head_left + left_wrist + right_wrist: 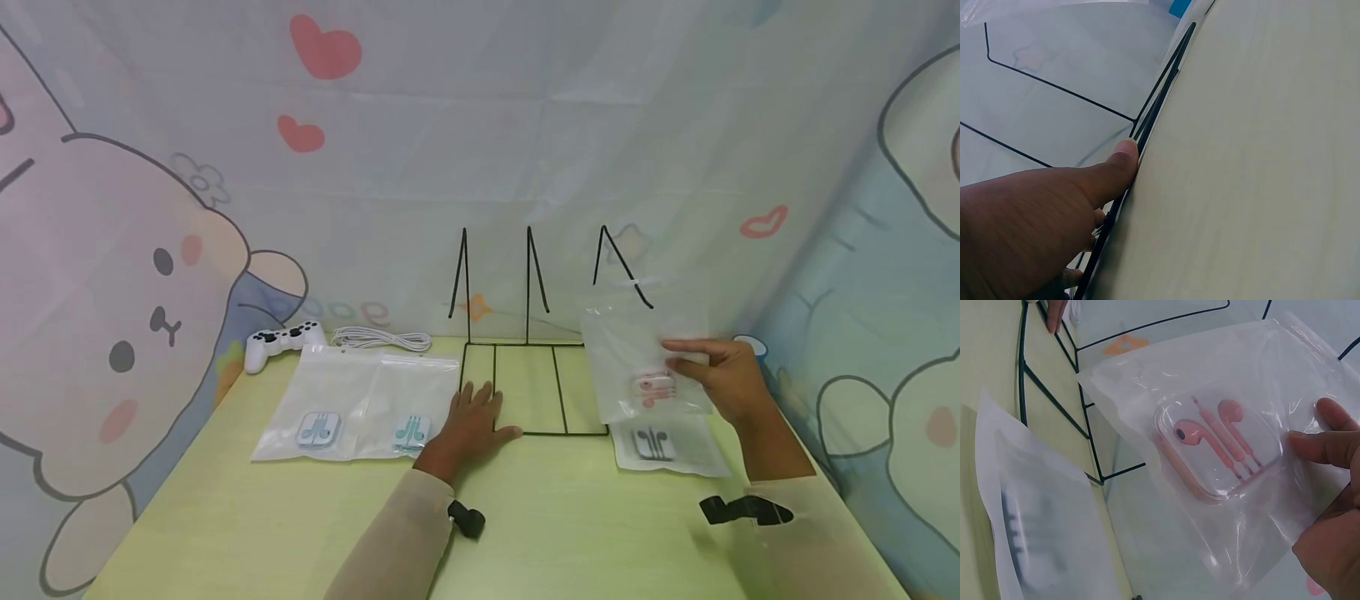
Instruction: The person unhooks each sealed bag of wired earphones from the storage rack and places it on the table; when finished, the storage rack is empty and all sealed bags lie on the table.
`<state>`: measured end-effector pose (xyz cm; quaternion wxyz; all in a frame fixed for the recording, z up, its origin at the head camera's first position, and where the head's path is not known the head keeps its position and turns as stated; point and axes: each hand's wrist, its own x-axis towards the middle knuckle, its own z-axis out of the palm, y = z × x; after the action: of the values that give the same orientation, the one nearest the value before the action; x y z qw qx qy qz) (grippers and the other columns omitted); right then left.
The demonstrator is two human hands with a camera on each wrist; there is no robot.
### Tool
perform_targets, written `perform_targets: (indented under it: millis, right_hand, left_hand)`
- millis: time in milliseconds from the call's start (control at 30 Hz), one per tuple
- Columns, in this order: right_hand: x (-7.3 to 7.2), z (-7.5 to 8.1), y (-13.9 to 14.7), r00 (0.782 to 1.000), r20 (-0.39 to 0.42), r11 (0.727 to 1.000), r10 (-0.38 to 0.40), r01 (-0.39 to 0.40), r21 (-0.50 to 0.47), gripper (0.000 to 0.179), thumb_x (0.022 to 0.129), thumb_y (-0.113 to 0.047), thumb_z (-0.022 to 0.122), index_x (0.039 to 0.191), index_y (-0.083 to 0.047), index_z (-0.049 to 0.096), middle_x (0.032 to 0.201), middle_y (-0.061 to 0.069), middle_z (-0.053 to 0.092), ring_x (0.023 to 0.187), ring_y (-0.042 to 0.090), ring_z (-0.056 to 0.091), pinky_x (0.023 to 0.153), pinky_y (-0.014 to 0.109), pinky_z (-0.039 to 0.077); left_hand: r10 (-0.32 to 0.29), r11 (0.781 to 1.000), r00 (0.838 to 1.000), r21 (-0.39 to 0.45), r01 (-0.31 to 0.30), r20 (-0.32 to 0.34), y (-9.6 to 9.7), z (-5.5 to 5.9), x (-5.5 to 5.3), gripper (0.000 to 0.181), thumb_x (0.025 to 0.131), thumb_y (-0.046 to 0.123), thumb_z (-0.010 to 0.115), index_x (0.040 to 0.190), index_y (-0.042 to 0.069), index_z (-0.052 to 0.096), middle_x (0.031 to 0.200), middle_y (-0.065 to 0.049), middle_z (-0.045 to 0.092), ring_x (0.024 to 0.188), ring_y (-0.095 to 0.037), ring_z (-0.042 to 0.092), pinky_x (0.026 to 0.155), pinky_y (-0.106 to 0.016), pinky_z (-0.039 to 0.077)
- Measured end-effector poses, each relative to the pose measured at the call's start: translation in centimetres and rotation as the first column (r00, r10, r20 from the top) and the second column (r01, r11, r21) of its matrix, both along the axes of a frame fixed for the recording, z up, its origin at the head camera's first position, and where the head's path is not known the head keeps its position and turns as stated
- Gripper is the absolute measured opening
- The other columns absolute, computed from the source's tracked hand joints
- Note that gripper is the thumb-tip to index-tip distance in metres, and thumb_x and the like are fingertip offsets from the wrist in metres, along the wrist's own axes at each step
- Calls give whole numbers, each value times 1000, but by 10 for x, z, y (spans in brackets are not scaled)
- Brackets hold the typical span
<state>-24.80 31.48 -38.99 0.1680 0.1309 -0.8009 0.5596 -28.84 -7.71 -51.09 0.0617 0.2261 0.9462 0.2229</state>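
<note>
My right hand [723, 379] pinches the right edge of a clear plastic bag [1235, 531] with boxed pink earphones [1216, 444] inside. In the head view this bag overlaps the rightmost prong of a black wire display rack [528, 343]. The left hand [471, 429] rests on the rack's base near its front left corner, fingers spread; in the left wrist view its thumb [1124, 156] lies along the front wire. Below the raised bag, a second bag [705, 454] with boxed dark earphones [654, 444] lies on the table.
Two more bags lie left of the rack, holding boxed blue earphones [318, 429] and boxed teal earphones [412, 431]. Behind them are a white game controller [285, 340] and a coiled white cable [382, 338]. A printed curtain [480, 150] hangs behind the table.
</note>
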Motion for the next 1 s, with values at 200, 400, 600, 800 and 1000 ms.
perform_targets:
  millis: [200,400,600,800,1000]
  right_hand:
    - [4,-4,1,998,-38,996,40,-42,-74,29,89,14,81,113,-1,85,110,-14,85,114,-6,71,95,8,53]
    - [9,-6,2,993,-103,996,61,-68,-65,33,87,18,80,109,-4,87,111,-10,85,120,-4,69,116,7,38]
    - [17,-7,5,995,-73,996,66,-71,-60,34,87,17,80,111,-6,87,112,-12,85,126,-8,66,114,4,39]
    - [22,-7,4,995,-56,991,85,-90,-95,34,87,16,80,110,-8,88,112,-9,85,128,-8,65,113,4,40]
    - [28,-8,5,998,-34,997,59,-60,-49,34,87,14,82,112,-8,87,113,-14,84,130,-10,61,105,4,45]
  left_hand:
    - [0,1000,1000,-3,0,-8,0,-1,-1,84,108,59,59,168,3,40,180,-21,28,169,-52,16,137,-65,15]
    - [2,1000,1000,-2,-2,-2,0,-1,-1,84,108,59,58,169,3,40,180,-21,28,169,-52,15,137,-65,15]
    - [7,1000,1000,-9,-7,-2,0,1,0,84,109,59,58,169,4,39,180,-20,27,169,-51,15,137,-65,14]
    - [8,1000,1000,-7,-8,-7,0,-1,-1,84,108,60,58,169,5,40,180,-20,28,169,-51,15,137,-65,15]
    - [7,1000,1000,-10,-7,-7,0,-2,-1,84,108,61,58,169,5,40,180,-20,28,169,-50,15,138,-64,15]
